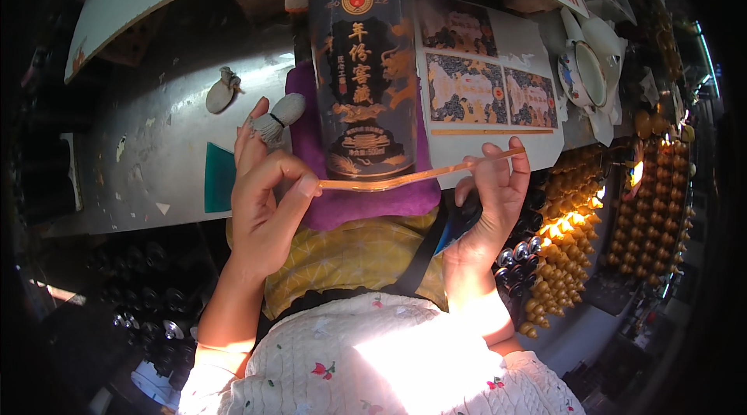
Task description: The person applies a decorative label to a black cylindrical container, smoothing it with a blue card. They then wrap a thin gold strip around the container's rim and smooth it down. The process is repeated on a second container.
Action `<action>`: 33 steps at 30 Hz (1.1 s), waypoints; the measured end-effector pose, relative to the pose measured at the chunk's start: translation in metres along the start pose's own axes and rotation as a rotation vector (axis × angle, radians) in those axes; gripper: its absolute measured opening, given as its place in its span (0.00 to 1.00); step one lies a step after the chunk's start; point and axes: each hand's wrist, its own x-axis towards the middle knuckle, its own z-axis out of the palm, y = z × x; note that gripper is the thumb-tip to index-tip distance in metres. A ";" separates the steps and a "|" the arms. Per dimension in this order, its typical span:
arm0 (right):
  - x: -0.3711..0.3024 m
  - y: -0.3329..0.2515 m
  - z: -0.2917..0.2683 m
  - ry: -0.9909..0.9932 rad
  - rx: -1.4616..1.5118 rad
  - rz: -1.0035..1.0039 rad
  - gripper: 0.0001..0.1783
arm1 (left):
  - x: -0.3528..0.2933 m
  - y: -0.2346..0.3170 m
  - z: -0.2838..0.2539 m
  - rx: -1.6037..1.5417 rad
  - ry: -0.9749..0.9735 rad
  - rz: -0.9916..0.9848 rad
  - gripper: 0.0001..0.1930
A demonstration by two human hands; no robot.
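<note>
A thin gold strip [424, 175] stretches between my two hands, sagging slightly, just in front of the near end of a black cylindrical bottle [366, 73] with gold decoration. My left hand [264, 197] pinches the strip's left end between thumb and finger. A grey cloth dabber [284, 115], tied round with a dark band, is tucked among the same hand's raised fingers. At the right end, my right hand [496, 189] pinches the strip between thumb and fingertip, other fingers curled. The bottle lies on a purple cushion [342, 211], its far end by a pale cloth-covered support.
On the metal bench [109, 158] are another cloth pad [222, 96] and a teal sheet [219, 178]. Right of the bottle, printed decal sheets [467, 88] lie with a second gold strip [490, 133]. An enamel bowl [587, 74] stands beyond. Rows of gold items [564, 259] fill the right side.
</note>
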 end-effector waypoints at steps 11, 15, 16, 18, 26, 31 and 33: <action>0.001 0.007 -0.002 -0.033 0.043 0.015 0.26 | 0.001 -0.011 0.010 -0.009 0.075 0.047 0.06; 0.002 0.009 -0.003 -0.040 0.016 0.022 0.26 | 0.000 -0.011 0.010 0.016 0.084 0.045 0.06; 0.002 0.009 -0.003 -0.040 0.008 0.022 0.26 | 0.001 -0.013 0.011 0.021 0.093 0.059 0.06; 0.002 0.009 -0.003 -0.041 -0.002 0.022 0.27 | 0.001 -0.015 0.013 0.032 0.111 0.085 0.06; 0.003 0.010 -0.004 -0.040 0.008 0.039 0.27 | -0.024 -0.008 0.024 0.334 0.323 0.212 0.08; 0.003 0.010 -0.002 -0.051 -0.016 0.023 0.29 | -0.060 -0.007 0.059 0.590 0.125 0.660 0.26; 0.005 0.012 -0.004 -0.068 -0.004 0.025 0.28 | -0.062 -0.004 0.064 0.595 0.049 0.612 0.31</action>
